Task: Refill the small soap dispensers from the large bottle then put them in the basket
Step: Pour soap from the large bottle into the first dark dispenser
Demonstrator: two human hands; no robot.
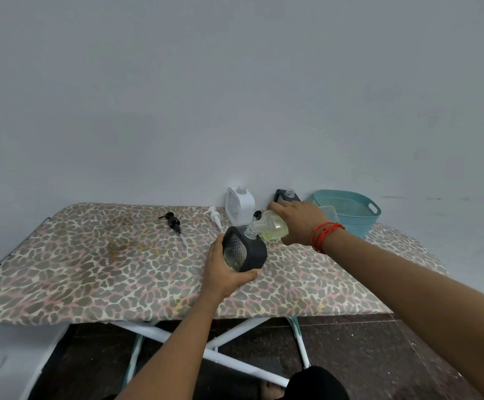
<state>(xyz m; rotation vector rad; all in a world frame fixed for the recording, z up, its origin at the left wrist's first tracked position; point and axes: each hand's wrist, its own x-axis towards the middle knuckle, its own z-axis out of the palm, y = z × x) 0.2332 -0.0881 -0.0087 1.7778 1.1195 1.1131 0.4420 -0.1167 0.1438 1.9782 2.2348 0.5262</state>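
We judge this the first refill, mid-pour: our left hand [223, 272] grips the black dispenser [249, 252], tilted, low over the table [91, 261]; our right hand [298, 223] grasps the bottle [274, 226], tipped neck-down at its mouth. The white dispenser [239, 207] and second black dispenser [285, 195] stand uncapped by the wall; two pumps [173, 222] lie loose; the basket [356, 220] shows no dispenser; most remains.

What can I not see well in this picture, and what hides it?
Head view: far black dispenser, lower part behind the right hand.
Head view: large bottle, base covered by that hand.
Head view: held dispenser in the left hand, soap level unreadable through patterned glass.
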